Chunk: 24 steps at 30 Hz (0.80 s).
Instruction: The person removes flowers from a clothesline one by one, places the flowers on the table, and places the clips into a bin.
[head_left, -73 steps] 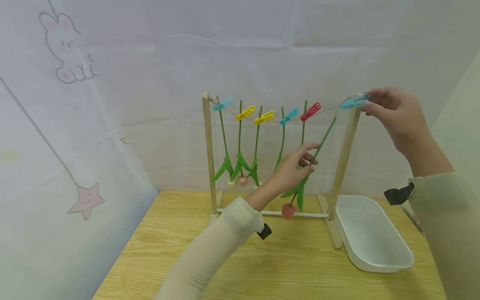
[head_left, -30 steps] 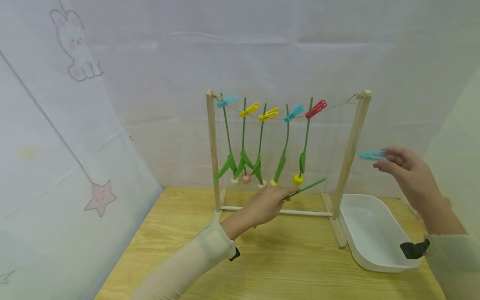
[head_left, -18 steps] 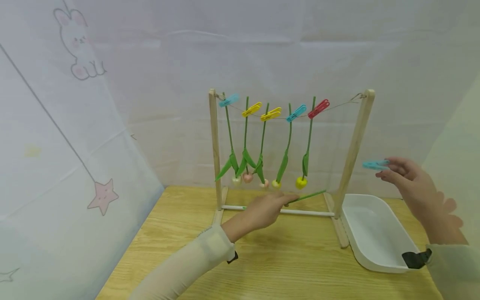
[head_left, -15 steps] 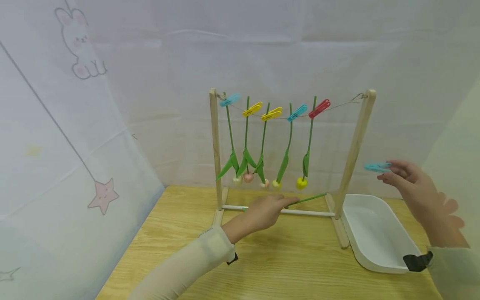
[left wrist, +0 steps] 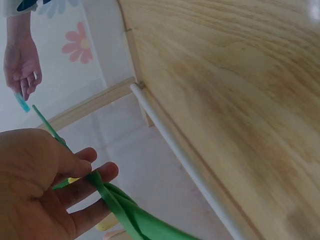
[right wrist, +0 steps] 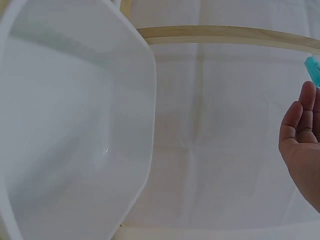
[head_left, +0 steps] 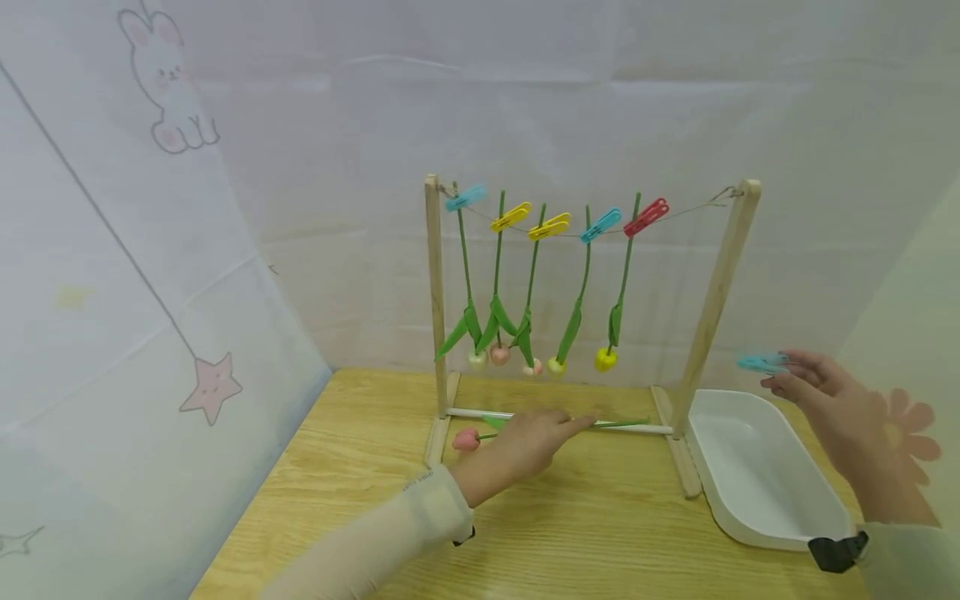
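Observation:
My left hand (head_left: pixel 528 442) holds a pink tulip (head_left: pixel 467 440) by its stem, low over the table by the rack's white bottom bar. The tulip lies nearly level, flower to the left and stem end to the right. In the left wrist view, thumb and fingers pinch the stem beside the green leaves (left wrist: pixel 145 220). Right of the rack, my right hand (head_left: pixel 832 408) pinches a light blue clothespin (head_left: pixel 762 364) in the air. That clothespin (right wrist: pixel 313 71) shows at the right edge of the right wrist view.
A wooden rack (head_left: pixel 712 308) carries a string with several tulips hanging head down from blue, yellow and red clothespins (head_left: pixel 647 217). To its right stands a white basin (head_left: pixel 765 475). A printed cloth (head_left: pixel 360 208) backs the wooden table (head_left: pixel 585 533).
My right hand has brought the blue clothespin down from the right post's top, away from the string. My left hand has lowered the pink tulip and turned it from hanging to nearly level.

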Available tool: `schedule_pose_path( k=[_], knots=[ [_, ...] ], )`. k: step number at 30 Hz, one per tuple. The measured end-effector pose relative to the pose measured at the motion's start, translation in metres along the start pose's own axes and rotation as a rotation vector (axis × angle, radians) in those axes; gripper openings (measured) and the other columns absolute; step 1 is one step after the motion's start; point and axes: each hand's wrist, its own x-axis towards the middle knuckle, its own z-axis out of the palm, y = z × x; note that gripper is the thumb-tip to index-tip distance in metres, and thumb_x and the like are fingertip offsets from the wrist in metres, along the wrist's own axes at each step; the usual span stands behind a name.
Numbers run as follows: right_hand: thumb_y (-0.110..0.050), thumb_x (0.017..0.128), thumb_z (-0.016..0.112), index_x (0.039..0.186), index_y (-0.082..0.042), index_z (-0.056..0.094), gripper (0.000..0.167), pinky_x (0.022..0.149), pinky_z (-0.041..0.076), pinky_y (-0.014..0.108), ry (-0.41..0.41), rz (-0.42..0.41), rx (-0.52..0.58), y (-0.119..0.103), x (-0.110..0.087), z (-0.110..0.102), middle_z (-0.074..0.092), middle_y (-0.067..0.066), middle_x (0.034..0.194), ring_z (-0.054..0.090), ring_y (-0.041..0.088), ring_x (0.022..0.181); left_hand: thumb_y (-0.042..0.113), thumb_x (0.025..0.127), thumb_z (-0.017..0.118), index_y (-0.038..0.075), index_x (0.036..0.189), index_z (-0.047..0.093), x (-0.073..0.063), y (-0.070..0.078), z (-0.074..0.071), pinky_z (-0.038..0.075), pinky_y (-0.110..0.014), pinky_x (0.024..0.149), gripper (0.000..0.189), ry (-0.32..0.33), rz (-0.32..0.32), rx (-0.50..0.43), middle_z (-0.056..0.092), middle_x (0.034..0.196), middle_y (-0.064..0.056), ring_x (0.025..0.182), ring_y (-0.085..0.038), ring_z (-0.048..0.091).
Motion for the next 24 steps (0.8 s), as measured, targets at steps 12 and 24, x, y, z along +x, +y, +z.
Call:
schedule_pose_path(
  k=[12, 24],
  knots=[
    [0.011, 0.103, 0.044, 0.131, -0.01, 0.058, 0.038, 0.089, 0.055, 0.017, -0.014, -0.014, 0.207, 0.027, -0.018, -0.007, 0.07, 0.001, 0.106, 0.073, 0.011, 0.096, 0.013, 0.093, 0.075, 0.033, 0.152, 0.046, -0.012, 0.001, 0.028, 0.038, -0.016, 0.044, 0.069, 0.074, 0.071, 0.26, 0.073, 0.111, 0.009, 0.075, -0.006, 0.067],
    [0.016, 0.102, 0.035, 0.13, -0.004, 0.059, 0.043, 0.088, 0.057, 0.022, -0.071, -0.045, 0.352, 0.057, -0.033, -0.014, 0.073, 0.005, 0.111, 0.073, 0.016, 0.098, 0.017, 0.095, 0.072, 0.034, 0.154, 0.041, -0.021, 0.0, 0.046, 0.045, -0.02, 0.047, 0.068, 0.037, 0.068, 0.433, 0.071, 0.114, 0.009, 0.073, -0.008, 0.065]
  ],
)
